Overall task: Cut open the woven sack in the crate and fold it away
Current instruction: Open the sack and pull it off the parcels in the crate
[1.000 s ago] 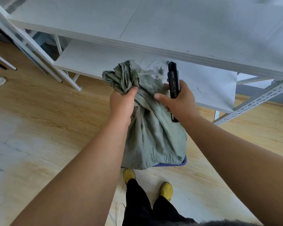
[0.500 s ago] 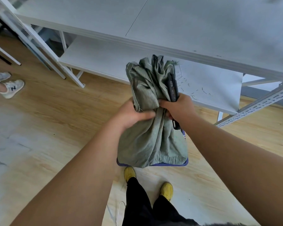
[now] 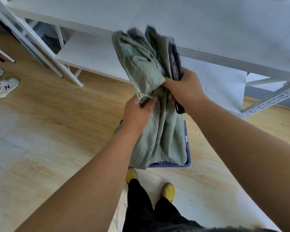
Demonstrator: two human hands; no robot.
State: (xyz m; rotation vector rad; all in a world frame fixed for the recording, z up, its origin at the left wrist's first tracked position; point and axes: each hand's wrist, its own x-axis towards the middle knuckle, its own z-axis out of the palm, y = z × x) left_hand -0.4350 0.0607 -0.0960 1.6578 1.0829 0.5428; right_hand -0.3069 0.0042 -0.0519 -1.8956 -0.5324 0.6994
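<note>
A grey-green woven sack (image 3: 146,71) is bunched and held upright above a blue crate (image 3: 187,148) on the floor; its lower part hangs into the crate. My left hand (image 3: 137,114) grips a folded edge of the sack low on its left side. My right hand (image 3: 184,87) squeezes the sack's gathered middle and also holds a black utility knife (image 3: 175,64), whose body lies against the sack's right side and sticks out below my palm. The sack's top is blurred.
A white metal shelf unit (image 3: 208,27) stands right behind the sack, its lower board (image 3: 94,54) near floor level. Another person's grey sneakers (image 3: 5,86) are at the far left. My yellow shoes (image 3: 168,191) stand just in front of the crate on the wooden floor.
The sack's top has been gathered and raised higher. My left hand has slid down from the top to a lower edge, and my right hand has closed around the sack's middle with the knife.
</note>
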